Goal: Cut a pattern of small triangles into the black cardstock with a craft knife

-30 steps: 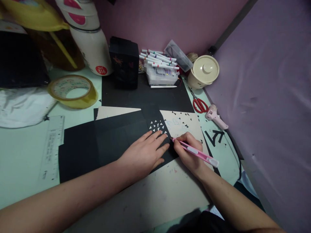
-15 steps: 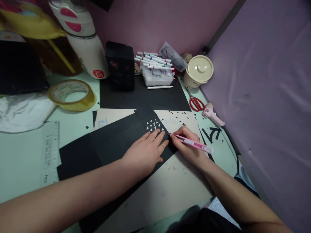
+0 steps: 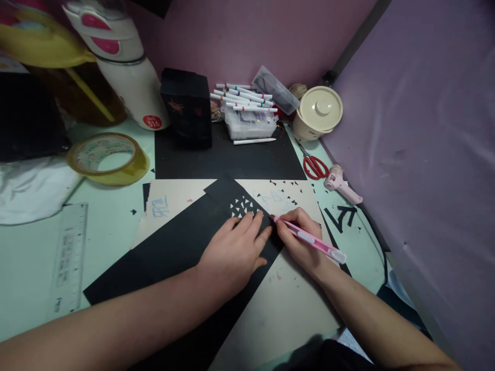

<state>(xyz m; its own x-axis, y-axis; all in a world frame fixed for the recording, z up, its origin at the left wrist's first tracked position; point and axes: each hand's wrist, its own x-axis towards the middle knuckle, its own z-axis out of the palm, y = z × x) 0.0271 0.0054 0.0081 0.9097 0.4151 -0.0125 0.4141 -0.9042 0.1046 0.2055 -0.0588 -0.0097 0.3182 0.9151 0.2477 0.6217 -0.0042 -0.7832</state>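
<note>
My left hand (image 3: 234, 252) lies palm down on a long sheet of matte black paper (image 3: 170, 252), the fingers straight and a little apart, gripping nothing, the fingertips just below a cluster of small triangular cut-outs (image 3: 243, 206) that show pale against the black. My right hand (image 3: 303, 237) is closed around a slim pink pen-shaped knife with a white end (image 3: 311, 239), thumb and fingers pinched together near its dark tip, which points left at the sheet's right-hand edge; I cannot tell whether the tip touches the paper. The black sheet lies slanted under my left hand and forearm, on a large off-white board (image 3: 270, 304) with blue marks, its near end running out of view beneath my arm. Tiny black triangular scraps dot the board beyond my right hand, and some narrow black paper strips (image 3: 341, 217) lie on the pale green tabletop (image 3: 363, 252) to the right. Near those strips sit a pale pink glue gun (image 3: 342, 184) and a pair of red-handled scissors (image 3: 316, 168). Over on my left are a clear plastic ruler (image 3: 67, 257) and a wide roll of yellowish tape (image 3: 129, 174).
</note>
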